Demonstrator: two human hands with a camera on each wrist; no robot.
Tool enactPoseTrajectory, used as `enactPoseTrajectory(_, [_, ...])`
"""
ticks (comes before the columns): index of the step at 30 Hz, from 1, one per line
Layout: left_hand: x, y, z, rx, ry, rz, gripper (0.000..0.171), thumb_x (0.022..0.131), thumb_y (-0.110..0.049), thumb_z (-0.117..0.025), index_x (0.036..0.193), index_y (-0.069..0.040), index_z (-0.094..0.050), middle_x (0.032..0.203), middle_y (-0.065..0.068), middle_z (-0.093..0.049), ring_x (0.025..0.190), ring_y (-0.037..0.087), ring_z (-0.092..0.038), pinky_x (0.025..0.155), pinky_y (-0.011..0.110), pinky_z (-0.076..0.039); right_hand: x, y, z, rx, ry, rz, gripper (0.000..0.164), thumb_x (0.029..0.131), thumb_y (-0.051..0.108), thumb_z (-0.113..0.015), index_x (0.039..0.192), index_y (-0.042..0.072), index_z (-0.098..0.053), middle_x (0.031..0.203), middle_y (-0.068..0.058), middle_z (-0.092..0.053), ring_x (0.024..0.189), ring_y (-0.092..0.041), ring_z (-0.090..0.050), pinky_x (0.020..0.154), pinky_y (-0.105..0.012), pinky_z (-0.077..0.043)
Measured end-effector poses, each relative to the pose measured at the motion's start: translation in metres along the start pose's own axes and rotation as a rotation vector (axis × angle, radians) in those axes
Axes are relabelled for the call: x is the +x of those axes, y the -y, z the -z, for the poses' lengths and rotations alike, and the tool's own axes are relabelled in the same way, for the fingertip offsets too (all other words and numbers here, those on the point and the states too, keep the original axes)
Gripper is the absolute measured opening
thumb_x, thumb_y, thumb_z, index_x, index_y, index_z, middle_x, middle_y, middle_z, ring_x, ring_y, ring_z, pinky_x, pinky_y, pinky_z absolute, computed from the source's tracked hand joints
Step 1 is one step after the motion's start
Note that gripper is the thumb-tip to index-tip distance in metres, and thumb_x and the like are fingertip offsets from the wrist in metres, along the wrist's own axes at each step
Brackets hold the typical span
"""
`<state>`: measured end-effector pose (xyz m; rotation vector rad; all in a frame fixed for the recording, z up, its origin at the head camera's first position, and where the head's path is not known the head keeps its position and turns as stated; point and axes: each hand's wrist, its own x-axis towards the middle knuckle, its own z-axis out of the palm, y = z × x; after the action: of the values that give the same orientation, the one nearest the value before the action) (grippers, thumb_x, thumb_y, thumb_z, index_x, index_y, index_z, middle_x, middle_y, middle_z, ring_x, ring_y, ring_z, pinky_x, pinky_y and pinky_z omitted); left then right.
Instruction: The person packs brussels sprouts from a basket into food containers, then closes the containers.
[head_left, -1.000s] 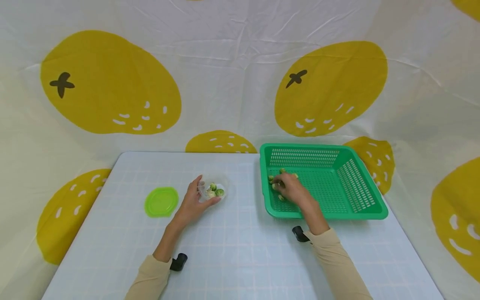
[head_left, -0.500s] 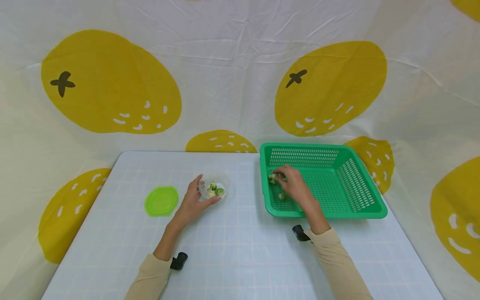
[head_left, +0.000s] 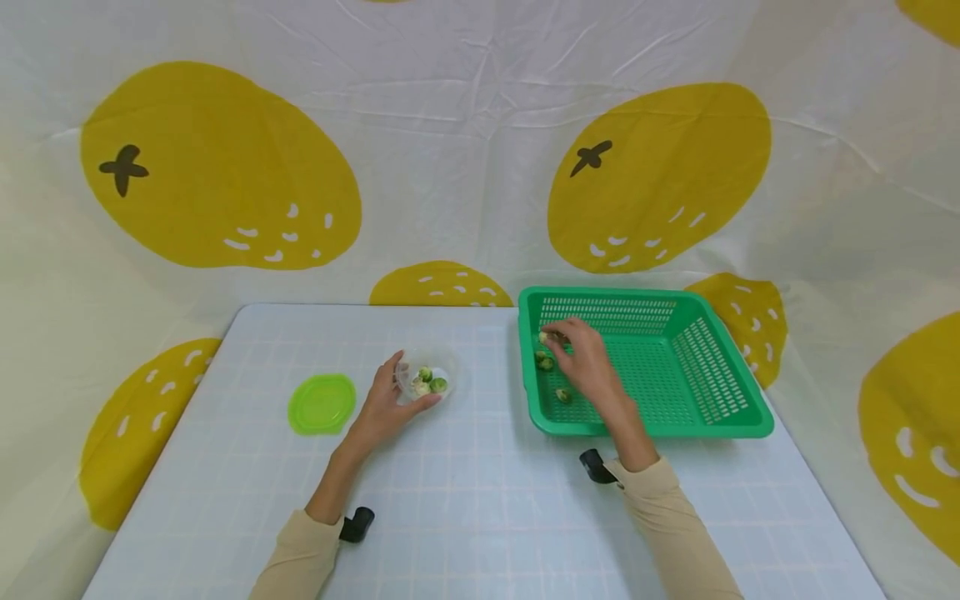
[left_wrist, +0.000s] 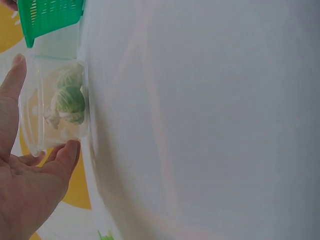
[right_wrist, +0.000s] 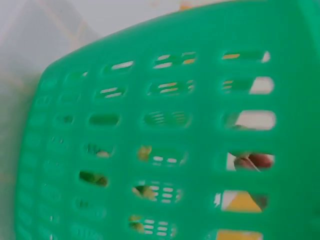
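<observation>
My left hand (head_left: 386,410) holds a small clear plastic container (head_left: 448,365) on the table, thumb on the near side and fingers on the far side. Several Brussels sprouts (left_wrist: 70,100) lie inside it, seen through its wall in the left wrist view. Over the left part of a green basket (head_left: 652,430), my right hand (head_left: 588,358) pinches a pale Brussels sprout (head_left: 543,337) between thumb and fingertips. Below that hand, more Brussels sprouts (head_left: 545,363) rest on the basket floor. In the right wrist view the basket's slotted wall (right_wrist: 200,30) hides most of the hand.
A bright green lid (head_left: 321,404) lies flat on the table, left of the container. The table (head_left: 465,508) has a pale checked cover. Behind it hangs a white cloth (head_left: 450,167) with large yellow fruit prints. The basket stands at the table's back right.
My right hand has lifted slightly and shifted toward the back of the basket, and a sprout now shows at its fingertips. The left hand and the container have stayed in place.
</observation>
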<state>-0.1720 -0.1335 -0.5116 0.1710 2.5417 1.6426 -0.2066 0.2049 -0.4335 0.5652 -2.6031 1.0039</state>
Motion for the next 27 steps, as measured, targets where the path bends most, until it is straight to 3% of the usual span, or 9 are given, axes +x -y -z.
enactPoseTrajectory(9, [0.0,0.0,0.0,-0.009,-0.001,-0.003,0.109,0.088,-0.036,-0.084,0.164,-0.007,-0.011,0.163,0.024,-0.02,0.151,0.037,-0.027,0.12,0.051,-0.032,0.006,0.015,-0.007,0.065,-0.145,0.045,0.02,0.096,0.002,-0.072,0.115,-0.004,-0.074,0.109,-0.019,-0.068,0.098,-0.032,-0.067,0.082,-0.048,-0.059])
enactPoseTrajectory(13, [0.0,0.001,0.0,-0.01,-0.005,-0.005,0.11,0.087,-0.036,-0.085,0.164,-0.007,-0.012,0.163,0.024,-0.02,0.151,0.037,-0.027,0.12,0.05,-0.032,0.009,0.023,-0.013,0.11,-0.203,0.068,0.02,0.095,0.002,-0.073,0.114,-0.004,-0.074,0.109,-0.018,-0.067,0.098,-0.03,-0.068,0.085,-0.043,-0.06])
enactPoseTrajectory(20, [0.002,0.003,0.001,-0.007,-0.003,-0.009,0.11,0.087,-0.036,-0.085,0.164,-0.007,-0.012,0.163,0.025,-0.021,0.15,0.038,-0.027,0.12,0.051,-0.032,0.011,0.034,-0.027,0.252,-0.18,0.053,0.02,0.094,0.0,-0.073,0.114,-0.003,-0.074,0.109,-0.015,-0.067,0.1,-0.028,-0.069,0.09,-0.034,-0.059])
enactPoseTrajectory(27, [0.001,0.003,0.0,-0.022,0.003,0.004,0.111,0.087,-0.036,-0.085,0.164,-0.008,-0.011,0.164,0.024,-0.019,0.151,0.037,-0.026,0.121,0.05,-0.031,0.013,0.043,-0.041,0.307,-0.16,0.063,0.02,0.095,0.0,-0.072,0.115,-0.004,-0.073,0.109,-0.016,-0.067,0.099,-0.028,-0.068,0.091,-0.036,-0.059])
